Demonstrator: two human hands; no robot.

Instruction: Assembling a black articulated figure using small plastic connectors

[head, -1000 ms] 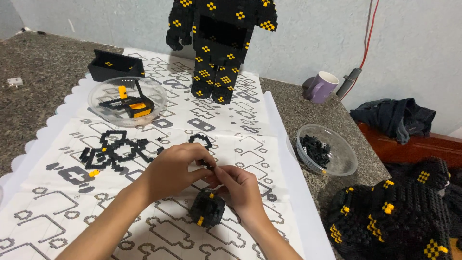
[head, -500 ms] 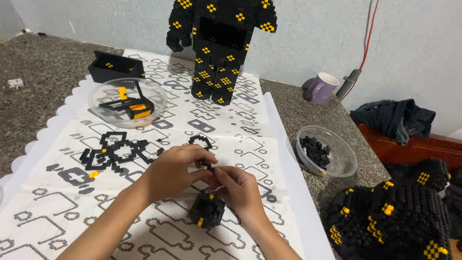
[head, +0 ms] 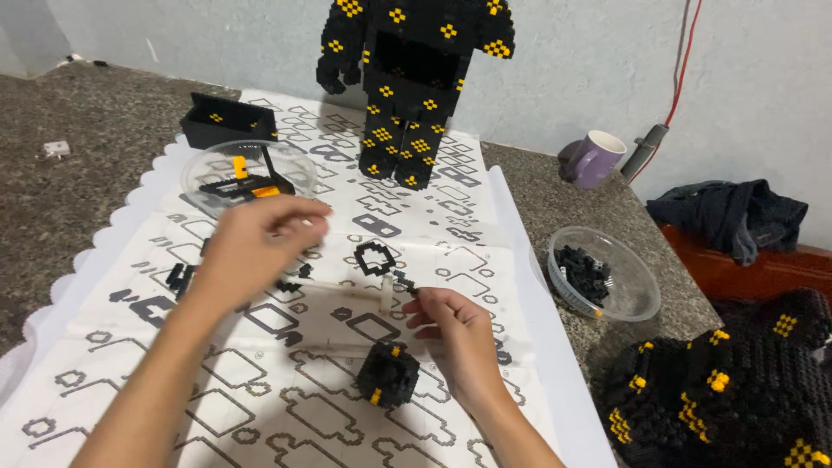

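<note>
Pinching a small black brick piece [head: 407, 284] just above the black-and-yellow block cube [head: 387, 373], the right hand [head: 455, 338] should hold steady while the left hand [head: 251, 244], fingers loosely curled and seemingly empty, hovers near the clear bowl [head: 204, 169].

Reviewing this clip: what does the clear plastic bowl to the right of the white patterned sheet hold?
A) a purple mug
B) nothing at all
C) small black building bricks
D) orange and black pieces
C: the clear plastic bowl on the right, sitting on the speckled counter beside the white patterned sheet, holds a heap of small black building bricks.
</note>
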